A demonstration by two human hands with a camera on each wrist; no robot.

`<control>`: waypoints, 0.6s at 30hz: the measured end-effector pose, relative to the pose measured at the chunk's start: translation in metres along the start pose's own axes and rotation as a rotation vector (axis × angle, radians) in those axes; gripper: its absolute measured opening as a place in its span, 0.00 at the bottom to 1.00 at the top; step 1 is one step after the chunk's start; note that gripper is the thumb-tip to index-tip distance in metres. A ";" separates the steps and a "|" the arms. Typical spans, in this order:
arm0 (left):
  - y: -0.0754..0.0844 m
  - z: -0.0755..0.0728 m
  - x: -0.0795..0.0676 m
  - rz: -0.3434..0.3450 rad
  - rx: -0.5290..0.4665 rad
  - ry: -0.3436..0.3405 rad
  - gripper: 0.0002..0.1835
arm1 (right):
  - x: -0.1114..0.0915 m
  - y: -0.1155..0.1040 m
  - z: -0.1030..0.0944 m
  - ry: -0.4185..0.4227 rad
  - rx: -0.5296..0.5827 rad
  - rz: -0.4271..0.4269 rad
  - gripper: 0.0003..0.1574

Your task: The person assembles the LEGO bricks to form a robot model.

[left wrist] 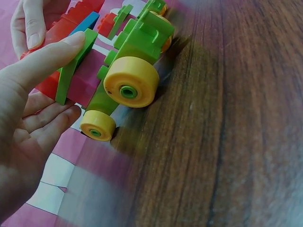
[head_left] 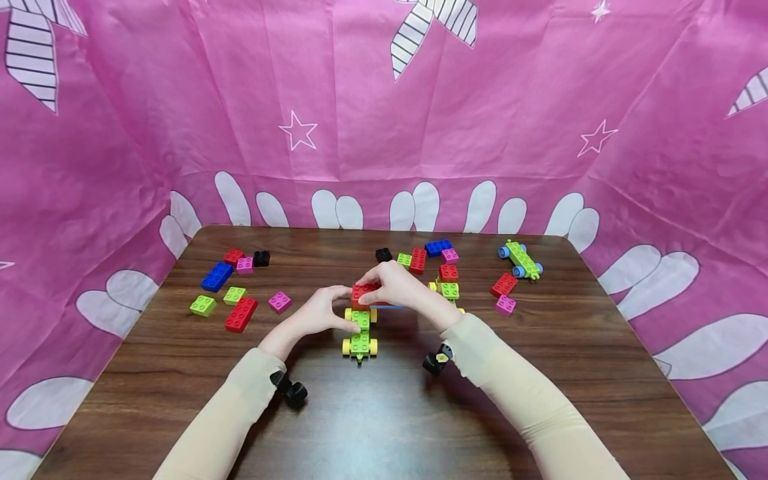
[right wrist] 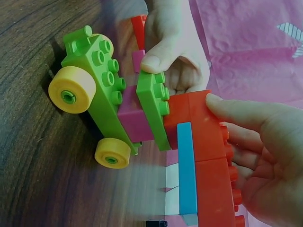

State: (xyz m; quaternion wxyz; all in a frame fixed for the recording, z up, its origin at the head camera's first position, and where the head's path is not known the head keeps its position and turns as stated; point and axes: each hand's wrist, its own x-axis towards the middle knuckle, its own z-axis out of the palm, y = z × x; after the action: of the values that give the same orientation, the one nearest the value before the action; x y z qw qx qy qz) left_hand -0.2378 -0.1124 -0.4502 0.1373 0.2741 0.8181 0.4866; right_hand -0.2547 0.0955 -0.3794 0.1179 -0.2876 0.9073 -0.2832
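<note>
A lime-green wheeled base (head_left: pixel 360 341) with yellow wheels stands mid-table. In the right wrist view, a pink brick (right wrist: pixel 135 116) sits on its studs, with a thin green brick (right wrist: pixel 152 111) over that. Red bricks (right wrist: pixel 208 137) continue the stack, and a blue brick (right wrist: pixel 187 165) runs along their underside. My left hand (head_left: pixel 318 312) pinches the green brick, thumb on its end and fingers on the far side. From the other side my right hand (head_left: pixel 393 287) grips the red bricks, thumb on their side and fingers near their studs.
Behind my right wrist stands another yellow-wheeled vehicle (head_left: pixel 449 291), partly covered. A blue-wheeled green base (head_left: pixel 521 260) is at the far right, near a red brick (head_left: pixel 505 285). Several loose bricks lie left, including a blue one (head_left: pixel 217 276). Pink fabric (head_left: pixel 384 120) rises behind the table.
</note>
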 end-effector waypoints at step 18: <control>0.002 -0.001 0.000 0.036 -0.007 -0.012 0.38 | 0.002 0.001 0.000 0.004 0.009 0.045 0.19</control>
State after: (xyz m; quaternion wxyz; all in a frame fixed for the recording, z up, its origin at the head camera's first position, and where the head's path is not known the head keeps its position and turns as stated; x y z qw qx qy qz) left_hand -0.2375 -0.1124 -0.4485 0.1345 0.2912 0.8105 0.4902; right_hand -0.2569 0.0951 -0.3802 0.1238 -0.2660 0.9125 -0.2852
